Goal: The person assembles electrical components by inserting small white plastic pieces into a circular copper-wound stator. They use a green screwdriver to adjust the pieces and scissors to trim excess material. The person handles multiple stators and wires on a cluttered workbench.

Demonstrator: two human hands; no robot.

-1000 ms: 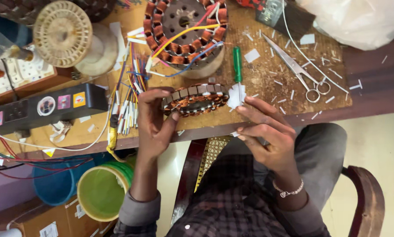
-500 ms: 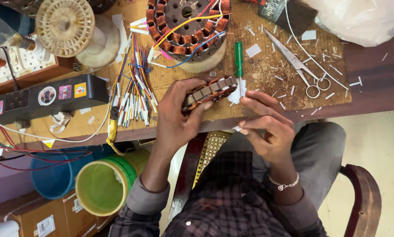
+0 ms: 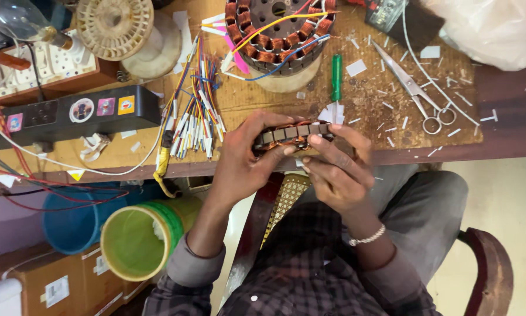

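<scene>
From the head view I see both hands meeting at the centre of the frame, just over the near edge of the workbench (image 3: 128,153). My left hand (image 3: 245,161) is closed around the left end of a small motor stator (image 3: 292,136), a ring of metal plates with copper windings, held edge-on so its banded rim faces up. My right hand (image 3: 336,169) is closed on the right end, its fingers (image 3: 327,151) laid across the stator's front face. A silver bracelet (image 3: 366,237) sits on that wrist.

Above the hands, at top centre, a larger stator (image 3: 277,32) with copper coils and yellow, red and blue leads rests on a pale round stand. Just right of it lies a green-handled screwdriver (image 3: 336,76), and further right a pair of scissors (image 3: 412,88) among white paper scraps. Left of centre a bundle of coloured wires (image 3: 195,117) fans out on the bench, beside a black power strip (image 3: 75,114). At lower left, below the bench, stand a green bucket (image 3: 143,240) and a blue tub (image 3: 69,219).
</scene>
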